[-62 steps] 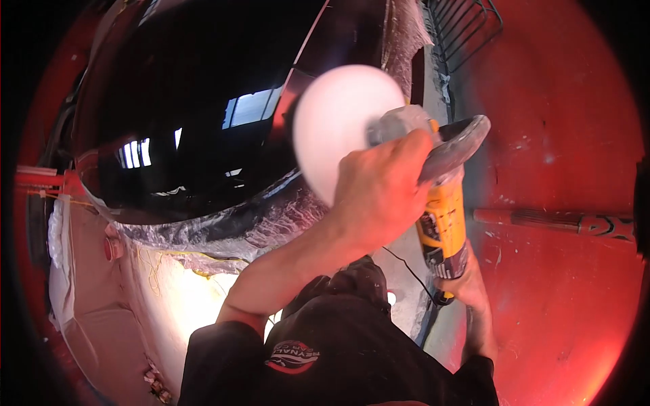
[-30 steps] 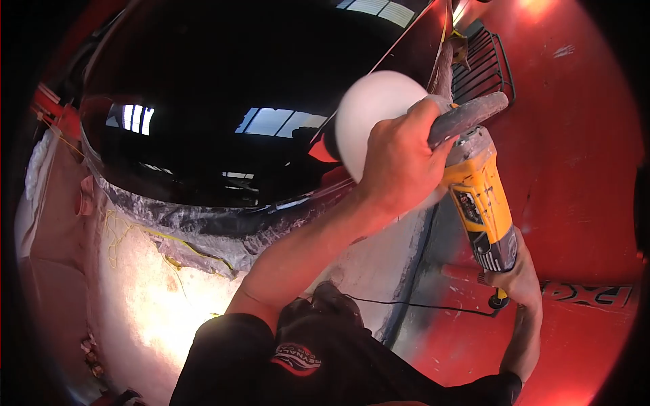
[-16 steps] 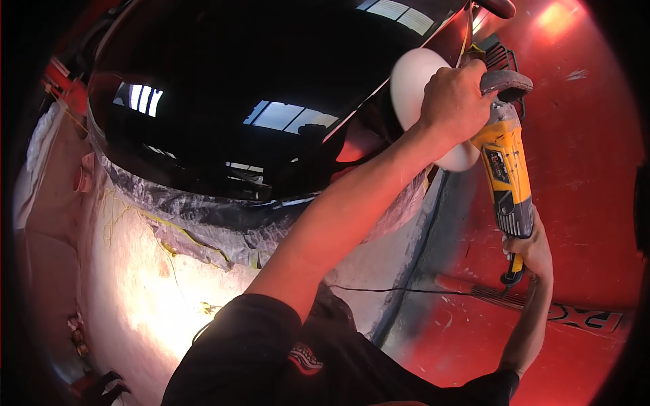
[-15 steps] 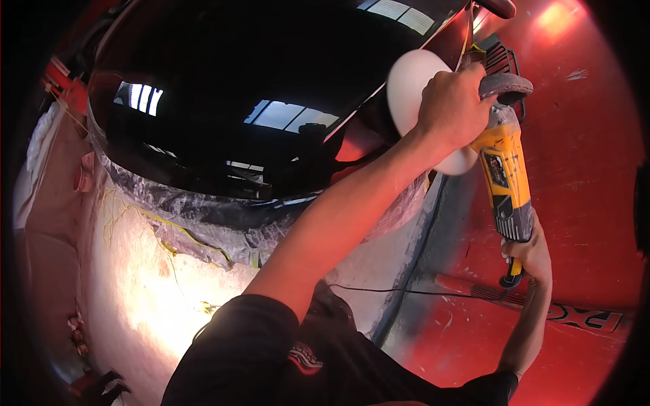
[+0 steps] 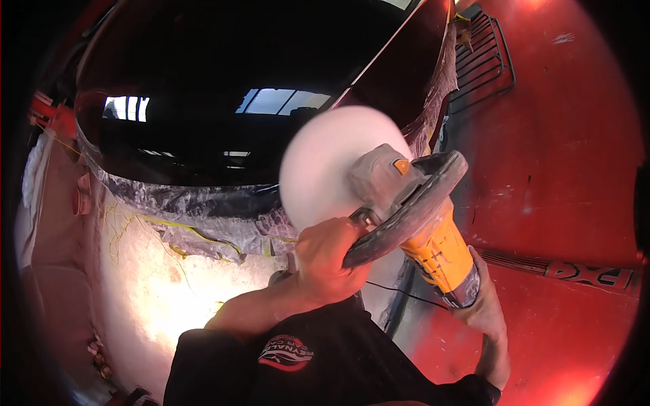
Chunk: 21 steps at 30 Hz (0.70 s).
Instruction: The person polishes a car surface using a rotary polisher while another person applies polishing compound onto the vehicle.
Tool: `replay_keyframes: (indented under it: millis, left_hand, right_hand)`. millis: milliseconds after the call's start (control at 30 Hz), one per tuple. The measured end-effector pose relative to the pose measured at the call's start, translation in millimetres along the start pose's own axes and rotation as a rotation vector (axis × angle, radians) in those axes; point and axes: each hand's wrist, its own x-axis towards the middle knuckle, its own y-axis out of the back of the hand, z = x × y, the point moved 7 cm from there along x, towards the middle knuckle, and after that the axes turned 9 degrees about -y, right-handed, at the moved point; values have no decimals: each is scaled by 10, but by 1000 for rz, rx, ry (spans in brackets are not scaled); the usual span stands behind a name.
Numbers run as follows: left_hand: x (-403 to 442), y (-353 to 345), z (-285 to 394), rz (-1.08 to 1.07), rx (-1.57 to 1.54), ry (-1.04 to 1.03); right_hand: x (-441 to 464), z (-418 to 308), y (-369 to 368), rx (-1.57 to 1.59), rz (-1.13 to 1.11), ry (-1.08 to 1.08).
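Both my hands hold a yellow and grey rotary polisher point(image 5: 443, 254). My left hand point(image 5: 332, 260) is closed around the front, beside the dark curved handle point(image 5: 406, 213) near the head. At the rear end of the yellow body, my right hand point(image 5: 484, 298) wraps around the grip, its fingers partly hidden. A round white pad point(image 5: 325, 169), smooth and blurred, lies over the lower right edge of a glossy black car panel point(image 5: 203, 54). Whether the pad touches the panel I cannot tell. Window reflections show on the panel.
Dusty plastic sheeting point(image 5: 183, 203) with yellow tape point(image 5: 196, 233) runs along the panel's lower edge. A black cord point(image 5: 406, 294) trails behind the polisher. To the right are a red surface point(image 5: 555, 183) with lettering and a dark metal rack point(image 5: 484, 61).
Both hands have brought the polisher down, left and closer to my body. Its head has turned, so the pad now sits over the panel's lower right edge.
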Motion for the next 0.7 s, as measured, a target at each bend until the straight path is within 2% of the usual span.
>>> replay_keyframes:
  millis: [133,200,333,367,467,500,700]
  left_hand:
    - [-57,76,46,-7,25,-11]
    - [103,25,35,-23,-39,13]
    - [542,-429,-109,-44,-203,36]
    - [672,-574,-153,-40,-222,36]
    - [1068,-1009,-291,-31,-258,42]
    - [1185,-1130,-339,-31,-258,44]
    - [1754,-1565,-627,27,-201,27]
  right_hand:
    - [-66,96,-101,-32,-20,-27]
    - [-43,-4,-51,121,-44,-17]
    - [151,1,281,162,-26,-61]
    - [211,20,394,181,43,-26]
    - [399,54,696,185,23,-159]
    - [473,-56,783,171,85,-70]
    - [901,-120,1125,228,132,-81]
